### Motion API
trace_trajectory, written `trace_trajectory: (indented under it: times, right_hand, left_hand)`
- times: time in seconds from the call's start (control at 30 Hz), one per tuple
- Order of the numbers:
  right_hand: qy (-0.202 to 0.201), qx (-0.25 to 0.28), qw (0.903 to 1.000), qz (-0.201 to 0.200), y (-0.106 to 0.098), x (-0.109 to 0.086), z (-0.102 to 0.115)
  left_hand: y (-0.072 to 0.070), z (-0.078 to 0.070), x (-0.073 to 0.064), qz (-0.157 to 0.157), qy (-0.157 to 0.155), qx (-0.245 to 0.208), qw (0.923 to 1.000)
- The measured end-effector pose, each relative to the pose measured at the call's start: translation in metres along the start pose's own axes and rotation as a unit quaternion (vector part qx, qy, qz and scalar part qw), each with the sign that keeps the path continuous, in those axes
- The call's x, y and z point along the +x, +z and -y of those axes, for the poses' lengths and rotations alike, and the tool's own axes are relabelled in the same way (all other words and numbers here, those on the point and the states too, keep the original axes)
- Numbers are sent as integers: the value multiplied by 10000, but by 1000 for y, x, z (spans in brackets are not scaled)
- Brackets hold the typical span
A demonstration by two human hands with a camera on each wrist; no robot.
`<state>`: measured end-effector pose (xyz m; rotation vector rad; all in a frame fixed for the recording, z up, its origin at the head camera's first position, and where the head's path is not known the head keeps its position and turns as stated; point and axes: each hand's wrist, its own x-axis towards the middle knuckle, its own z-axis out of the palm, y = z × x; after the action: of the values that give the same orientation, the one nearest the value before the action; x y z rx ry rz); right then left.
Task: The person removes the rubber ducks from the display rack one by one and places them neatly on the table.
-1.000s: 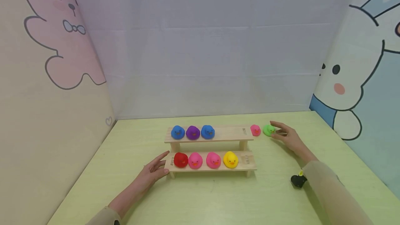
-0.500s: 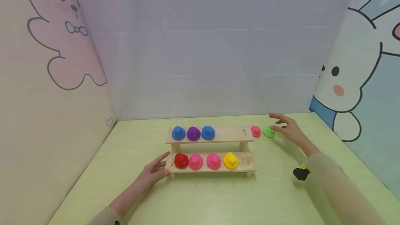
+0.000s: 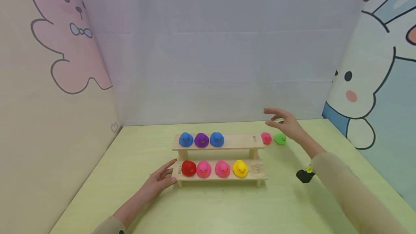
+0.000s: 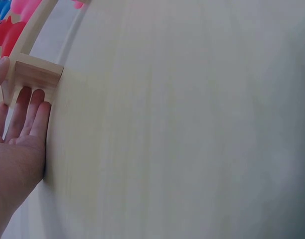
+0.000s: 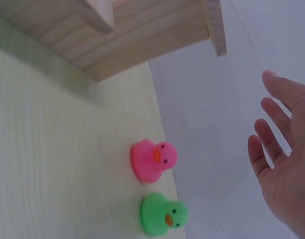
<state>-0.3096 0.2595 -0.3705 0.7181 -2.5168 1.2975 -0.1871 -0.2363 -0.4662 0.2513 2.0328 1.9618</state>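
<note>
At the left end of the lower step of a wooden stand [image 3: 211, 179], my left hand [image 3: 160, 180] rests with extended fingers. The fingertips [image 4: 39, 94] touch the stand's end in the left wrist view. Above the table, behind the pink rubber duck [image 3: 266, 138] and green rubber duck [image 3: 280, 138], hovers my right hand [image 3: 286, 122], fingers spread and nothing in them. On the lower step sit a red duck [image 3: 189, 168], two pink ducks [image 3: 222, 169] and a yellow duck [image 3: 240, 168]. The upper step bears two blue ducks [image 3: 216, 139] with a purple duck [image 3: 201, 140] between them.
A black toy [image 3: 304, 176] with a yellow part lies on the table [image 3: 227, 212] by the right sleeve, partly hidden. A white sheet [image 3: 201, 64] hangs at the back. Printed side walls [image 3: 354, 93] flank the table.
My right hand has risen off the green duck and moved up and left, leaving the duck on the table. My left hand stays at the stand's end.
</note>
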Motion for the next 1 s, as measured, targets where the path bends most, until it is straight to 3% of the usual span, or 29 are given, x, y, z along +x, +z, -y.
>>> trace_trajectory:
  times: [0.33,0.67,0.77,1.0]
  right_hand:
    - [-498,502,9972,227,34,10,50]
    - [-607,652,9941,619,60,5,109]
    - [-598,784,9926,707,71,5,111]
    - [-747,1204,9855,930,101,13,84]
  left_hand:
    - [-1,1,0,-71,-115,4,9999]
    - [0,0,0,-189,-200,16,9996]
    - [-1,0,1,-209,-212,21,9996]
    - [-1,1,0,-113,-178,-26,9998]
